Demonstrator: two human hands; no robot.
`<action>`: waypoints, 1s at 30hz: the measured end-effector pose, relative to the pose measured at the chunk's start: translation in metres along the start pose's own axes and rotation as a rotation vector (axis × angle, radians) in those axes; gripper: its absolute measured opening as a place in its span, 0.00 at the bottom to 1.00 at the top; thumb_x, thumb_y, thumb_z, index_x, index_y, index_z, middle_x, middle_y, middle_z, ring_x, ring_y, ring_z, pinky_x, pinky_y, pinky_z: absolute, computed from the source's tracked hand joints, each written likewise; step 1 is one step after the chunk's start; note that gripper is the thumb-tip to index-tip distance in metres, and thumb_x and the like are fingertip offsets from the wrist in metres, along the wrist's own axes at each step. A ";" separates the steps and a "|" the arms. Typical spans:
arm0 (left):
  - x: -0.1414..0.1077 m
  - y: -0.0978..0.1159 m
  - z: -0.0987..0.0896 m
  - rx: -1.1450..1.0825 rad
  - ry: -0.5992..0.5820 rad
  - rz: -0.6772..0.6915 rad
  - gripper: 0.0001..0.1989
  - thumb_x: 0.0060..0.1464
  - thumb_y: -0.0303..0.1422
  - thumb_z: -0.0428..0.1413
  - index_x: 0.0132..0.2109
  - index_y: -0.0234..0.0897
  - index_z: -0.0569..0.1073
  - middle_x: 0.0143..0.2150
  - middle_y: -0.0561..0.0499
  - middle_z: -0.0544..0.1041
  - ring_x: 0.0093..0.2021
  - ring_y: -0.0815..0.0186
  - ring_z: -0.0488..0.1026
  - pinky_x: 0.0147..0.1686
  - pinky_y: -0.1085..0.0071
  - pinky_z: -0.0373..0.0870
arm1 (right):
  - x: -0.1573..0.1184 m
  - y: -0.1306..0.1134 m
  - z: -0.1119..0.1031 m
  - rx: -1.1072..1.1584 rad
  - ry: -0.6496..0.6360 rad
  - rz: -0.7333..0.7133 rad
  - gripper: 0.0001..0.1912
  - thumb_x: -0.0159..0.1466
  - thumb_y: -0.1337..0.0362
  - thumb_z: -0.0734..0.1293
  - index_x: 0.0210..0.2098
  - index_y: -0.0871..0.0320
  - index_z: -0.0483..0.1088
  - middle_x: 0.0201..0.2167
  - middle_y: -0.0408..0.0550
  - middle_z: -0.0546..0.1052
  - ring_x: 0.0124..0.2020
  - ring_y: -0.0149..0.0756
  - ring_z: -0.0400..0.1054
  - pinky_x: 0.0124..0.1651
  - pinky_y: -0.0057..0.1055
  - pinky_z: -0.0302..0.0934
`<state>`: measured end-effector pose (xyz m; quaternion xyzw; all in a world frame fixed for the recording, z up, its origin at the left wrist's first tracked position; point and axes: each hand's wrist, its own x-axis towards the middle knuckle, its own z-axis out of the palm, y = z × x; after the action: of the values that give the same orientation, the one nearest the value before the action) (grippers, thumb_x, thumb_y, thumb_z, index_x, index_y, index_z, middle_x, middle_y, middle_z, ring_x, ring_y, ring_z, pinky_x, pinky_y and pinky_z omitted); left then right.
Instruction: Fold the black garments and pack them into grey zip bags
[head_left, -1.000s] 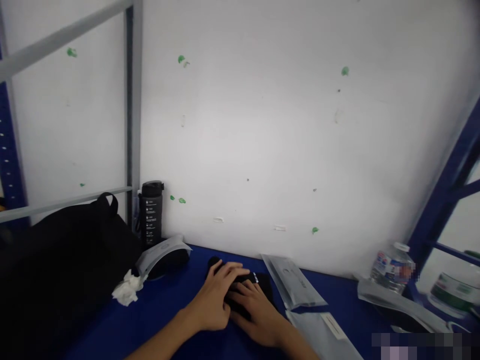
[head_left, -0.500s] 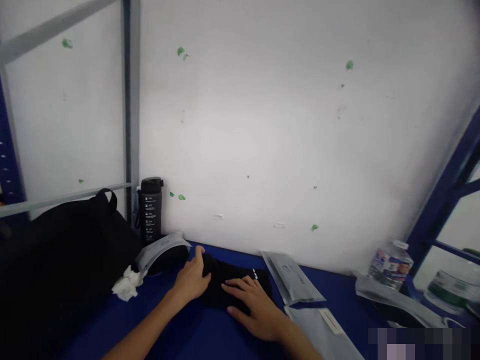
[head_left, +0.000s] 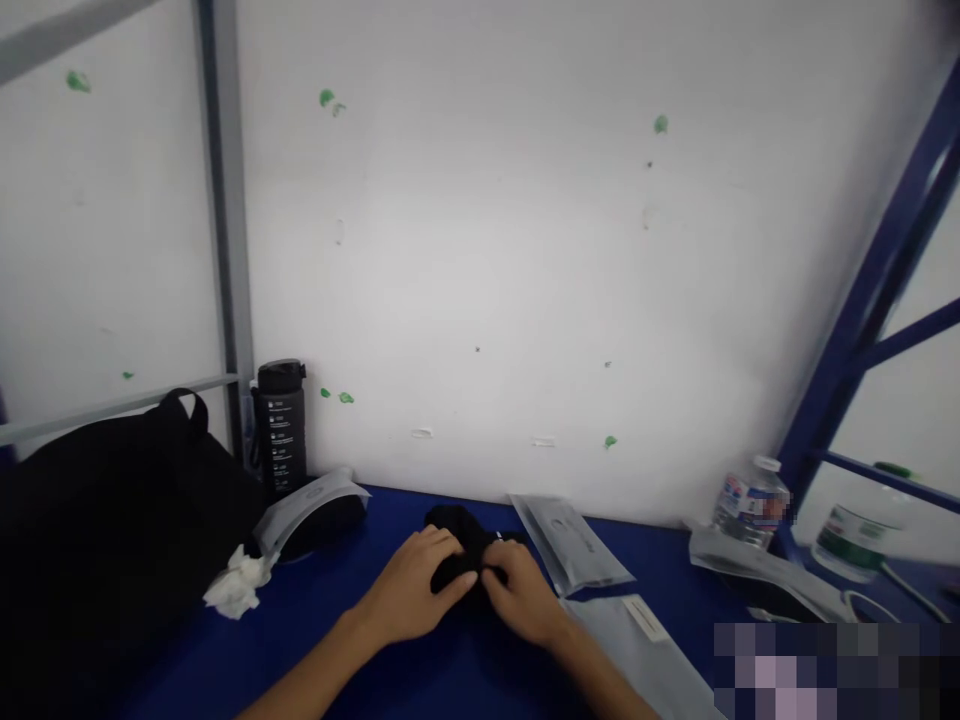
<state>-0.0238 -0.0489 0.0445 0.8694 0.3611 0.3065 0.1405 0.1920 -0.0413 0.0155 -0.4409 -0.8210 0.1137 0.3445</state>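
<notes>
A bunched black cloth (head_left: pixel 451 522) with a small white mark lies on the blue tabletop (head_left: pixel 420 680), between my two hands. My left hand (head_left: pixel 414 588) grips its left side, thumb pointing inward and fingers curled over the fabric. On the other side, my right hand (head_left: pixel 521 592) has its fingers closed on the cloth near the white mark. Part of the fabric is hidden under both hands. Just right of it lie a grey plastic pouch (head_left: pixel 574 548) with printing and a second flat pouch (head_left: pixel 637 655) with a pale label.
At left are a black bag (head_left: pixel 112 520), crumpled white tissue (head_left: pixel 238 583), a dark bottle (head_left: pixel 283 430) and a pouch (head_left: pixel 319 493) over something black. A clear labelled bottle (head_left: pixel 750 505) stands at right beside another pouch (head_left: pixel 772 570). A white wall (head_left: pixel 480 250) rises behind.
The cloth lay flat and folded before; now it is gathered up in the middle. Both hands have closed on it and come closer together. The view has swung slightly right.
</notes>
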 end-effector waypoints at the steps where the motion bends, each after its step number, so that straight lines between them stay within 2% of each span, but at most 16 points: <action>1: 0.000 0.001 -0.002 0.003 -0.016 0.007 0.13 0.69 0.42 0.54 0.44 0.40 0.78 0.46 0.46 0.80 0.49 0.55 0.74 0.53 0.58 0.69 | 0.001 0.004 -0.001 0.009 0.070 0.037 0.13 0.63 0.73 0.60 0.29 0.56 0.74 0.30 0.48 0.79 0.37 0.40 0.72 0.48 0.39 0.62; 3: 0.000 0.001 -0.004 -0.019 -0.056 0.027 0.19 0.72 0.43 0.49 0.41 0.40 0.80 0.44 0.46 0.81 0.49 0.57 0.74 0.53 0.59 0.68 | 0.003 0.008 -0.005 0.060 0.171 0.036 0.13 0.64 0.73 0.59 0.32 0.56 0.73 0.31 0.47 0.78 0.36 0.39 0.71 0.46 0.37 0.62; 5: 0.000 0.001 -0.004 -0.047 -0.085 0.041 0.22 0.74 0.42 0.46 0.38 0.41 0.81 0.43 0.47 0.81 0.48 0.58 0.75 0.54 0.60 0.68 | 0.002 0.008 -0.007 0.126 0.203 -0.027 0.12 0.64 0.72 0.58 0.38 0.55 0.72 0.36 0.47 0.77 0.38 0.39 0.71 0.45 0.36 0.62; 7: 0.000 0.000 -0.002 -0.058 -0.085 0.029 0.18 0.72 0.38 0.49 0.37 0.41 0.80 0.43 0.47 0.81 0.47 0.59 0.75 0.52 0.61 0.69 | 0.002 0.006 -0.007 0.114 0.140 -0.070 0.11 0.65 0.72 0.58 0.37 0.55 0.70 0.38 0.48 0.75 0.40 0.39 0.70 0.46 0.36 0.61; 10: 0.000 -0.001 0.002 -0.062 -0.035 -0.044 0.05 0.61 0.30 0.57 0.39 0.41 0.77 0.43 0.49 0.80 0.48 0.58 0.75 0.51 0.63 0.70 | 0.001 0.001 -0.005 -0.013 -0.060 -0.033 0.08 0.65 0.71 0.60 0.34 0.55 0.68 0.38 0.46 0.74 0.43 0.40 0.69 0.50 0.38 0.59; 12: 0.001 0.000 0.004 -0.006 0.062 -0.144 0.07 0.56 0.28 0.58 0.42 0.41 0.75 0.47 0.48 0.78 0.51 0.57 0.74 0.53 0.62 0.70 | 0.000 -0.003 -0.005 -0.067 -0.148 0.019 0.05 0.65 0.70 0.63 0.35 0.55 0.68 0.39 0.45 0.74 0.45 0.40 0.68 0.51 0.40 0.58; 14: 0.001 0.001 0.002 0.115 0.143 -0.292 0.13 0.54 0.32 0.60 0.47 0.40 0.73 0.53 0.44 0.76 0.55 0.52 0.73 0.56 0.57 0.69 | 0.000 -0.006 -0.007 -0.075 -0.170 0.057 0.02 0.65 0.68 0.66 0.36 0.54 0.68 0.41 0.45 0.74 0.47 0.41 0.68 0.53 0.40 0.58; 16: -0.001 0.000 -0.001 0.183 0.123 -0.458 0.23 0.54 0.39 0.61 0.55 0.39 0.68 0.55 0.40 0.75 0.56 0.46 0.74 0.57 0.53 0.68 | -0.001 -0.010 -0.008 -0.076 -0.163 0.060 0.03 0.65 0.66 0.68 0.35 0.54 0.68 0.44 0.46 0.73 0.49 0.41 0.68 0.54 0.40 0.59; 18: -0.003 -0.002 -0.003 0.112 0.020 -0.557 0.29 0.57 0.45 0.60 0.60 0.37 0.62 0.50 0.40 0.77 0.52 0.44 0.77 0.53 0.54 0.69 | -0.002 -0.011 -0.008 -0.093 -0.139 0.049 0.05 0.63 0.66 0.70 0.35 0.54 0.68 0.47 0.47 0.72 0.51 0.42 0.67 0.55 0.40 0.59; 20: -0.006 -0.005 -0.004 -0.009 -0.048 -0.556 0.30 0.59 0.46 0.58 0.61 0.37 0.58 0.43 0.43 0.78 0.47 0.47 0.79 0.48 0.57 0.70 | -0.003 -0.011 -0.007 -0.126 -0.112 0.037 0.06 0.61 0.66 0.71 0.35 0.54 0.68 0.50 0.48 0.71 0.54 0.44 0.66 0.58 0.42 0.58; 22: -0.007 -0.006 -0.001 -0.105 -0.031 -0.503 0.30 0.57 0.43 0.60 0.60 0.39 0.56 0.42 0.46 0.78 0.46 0.50 0.79 0.45 0.60 0.70 | -0.003 -0.010 -0.004 -0.165 -0.081 0.030 0.07 0.61 0.66 0.72 0.36 0.54 0.69 0.54 0.49 0.70 0.58 0.46 0.64 0.62 0.45 0.56; 24: -0.006 -0.007 0.004 -0.179 0.031 -0.454 0.33 0.52 0.39 0.63 0.59 0.40 0.55 0.43 0.47 0.77 0.46 0.52 0.77 0.45 0.62 0.70 | -0.003 -0.008 -0.003 -0.190 -0.069 0.035 0.07 0.61 0.65 0.72 0.37 0.53 0.70 0.57 0.48 0.70 0.60 0.47 0.62 0.64 0.46 0.54; 27: -0.003 -0.009 0.012 -0.253 0.136 -0.440 0.32 0.48 0.31 0.62 0.56 0.42 0.54 0.40 0.52 0.73 0.42 0.57 0.75 0.43 0.65 0.70 | -0.002 -0.009 -0.005 -0.171 -0.113 0.049 0.03 0.67 0.62 0.70 0.39 0.52 0.72 0.55 0.47 0.72 0.58 0.44 0.65 0.63 0.45 0.56; 30: 0.000 -0.013 0.014 -0.230 0.270 -0.422 0.30 0.47 0.25 0.58 0.55 0.42 0.55 0.39 0.55 0.69 0.40 0.61 0.73 0.44 0.65 0.69 | -0.003 -0.012 -0.010 -0.106 -0.188 0.011 0.10 0.74 0.55 0.64 0.45 0.49 0.76 0.56 0.47 0.73 0.59 0.44 0.66 0.64 0.47 0.55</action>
<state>-0.0218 -0.0395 0.0275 0.7045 0.5127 0.4227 0.2494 0.1921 -0.0521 0.0277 -0.4506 -0.8520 0.1130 0.2415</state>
